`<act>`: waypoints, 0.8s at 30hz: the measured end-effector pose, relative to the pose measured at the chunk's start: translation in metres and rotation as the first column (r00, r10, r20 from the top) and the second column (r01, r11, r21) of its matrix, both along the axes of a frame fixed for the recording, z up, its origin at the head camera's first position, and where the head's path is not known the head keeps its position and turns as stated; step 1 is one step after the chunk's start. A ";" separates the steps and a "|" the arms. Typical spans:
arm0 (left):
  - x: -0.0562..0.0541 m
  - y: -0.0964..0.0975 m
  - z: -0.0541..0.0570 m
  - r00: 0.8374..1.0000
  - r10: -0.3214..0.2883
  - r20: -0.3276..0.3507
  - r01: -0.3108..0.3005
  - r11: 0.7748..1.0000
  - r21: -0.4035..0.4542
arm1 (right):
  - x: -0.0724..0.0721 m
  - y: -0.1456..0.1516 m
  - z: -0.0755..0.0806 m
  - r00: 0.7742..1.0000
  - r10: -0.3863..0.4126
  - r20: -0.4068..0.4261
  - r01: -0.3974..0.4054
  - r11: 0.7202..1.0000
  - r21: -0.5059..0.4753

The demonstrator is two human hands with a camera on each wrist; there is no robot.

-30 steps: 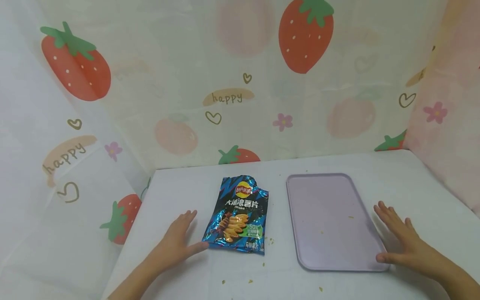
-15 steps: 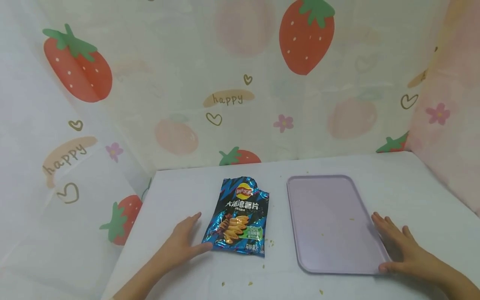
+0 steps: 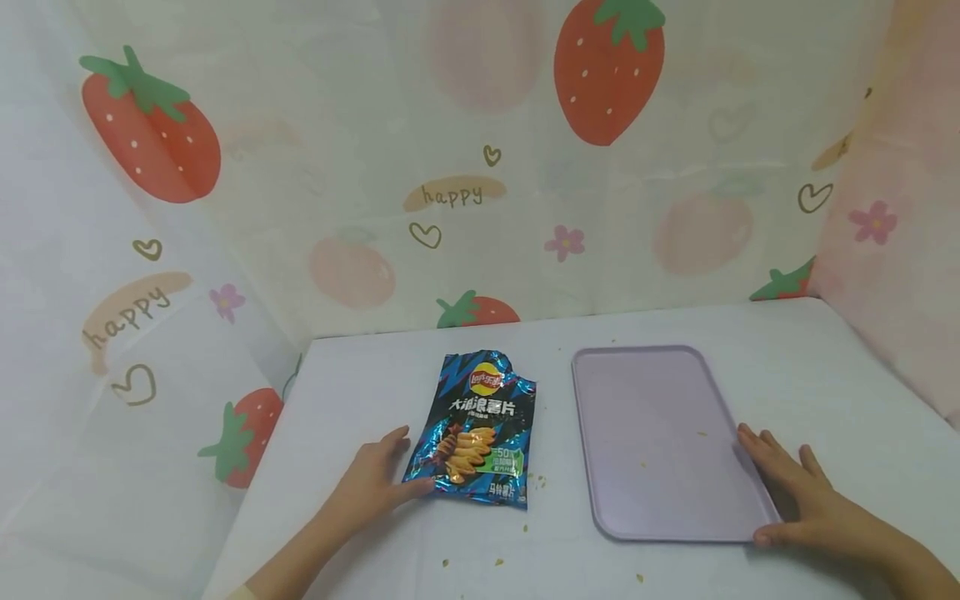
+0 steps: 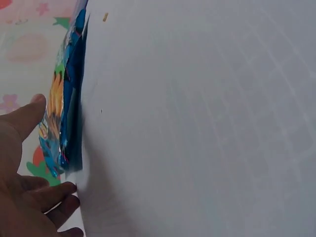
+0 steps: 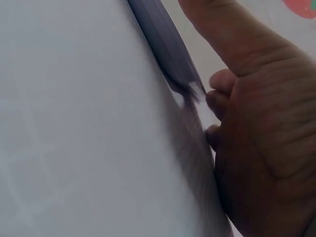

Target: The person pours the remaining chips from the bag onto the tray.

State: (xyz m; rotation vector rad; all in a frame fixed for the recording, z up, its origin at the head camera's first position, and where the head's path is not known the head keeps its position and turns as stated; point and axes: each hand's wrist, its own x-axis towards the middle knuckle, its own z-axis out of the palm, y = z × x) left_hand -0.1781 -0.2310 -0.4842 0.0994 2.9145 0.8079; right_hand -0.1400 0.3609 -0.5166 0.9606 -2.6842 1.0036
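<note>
A blue and black potato chip bag (image 3: 480, 433) lies flat on the table, its upper right corner torn away. My left hand (image 3: 367, 483) is at the bag's lower left side, thumb over the bottom corner, other fingers extended beside the left edge. The left wrist view shows the bag (image 4: 59, 108) edge-on, with the thumb of the left hand (image 4: 24, 187) close to its face. To the right is a pale purple rectangular tray (image 3: 660, 467). My right hand (image 3: 817, 504) spreads along its right edge, thumb by the lower right corner. Whether the hand (image 5: 266, 118) lifts the tray cannot be told.
Small crumbs (image 3: 542, 480) are scattered on the white table (image 3: 555, 567) between bag and tray, and a few lie on the tray. A strawberry-patterned cloth (image 3: 360, 108) hangs behind the table and along its sides.
My left hand has moved right, bringing its thumb onto the bag's lower corner. My right hand has shifted slightly left to the tray's edge. Bag and tray stay in place.
</note>
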 end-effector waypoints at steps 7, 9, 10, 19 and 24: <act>-0.003 0.009 -0.003 1.000 0.021 -0.018 -0.020 0.999 0.025 | 0.000 0.002 -0.004 1.000 -0.004 -0.009 0.005 1.000 0.028; -0.003 0.011 -0.004 0.999 0.042 -0.006 -0.042 0.998 0.039 | -0.001 0.002 -0.005 1.000 -0.004 -0.012 0.004 0.999 0.032; -0.003 0.013 -0.004 0.999 0.053 0.003 -0.053 0.997 0.050 | -0.001 0.002 -0.006 1.000 -0.006 -0.014 0.006 0.999 0.034; -0.006 0.017 -0.006 0.992 0.108 0.059 -0.112 0.990 0.080 | 0.001 -0.001 -0.008 0.999 -0.032 -0.013 0.033 0.998 0.044; -0.009 0.018 -0.003 0.989 0.136 0.064 -0.145 0.975 0.168 | 0.004 -0.003 -0.005 0.999 -0.052 0.004 0.052 0.997 0.050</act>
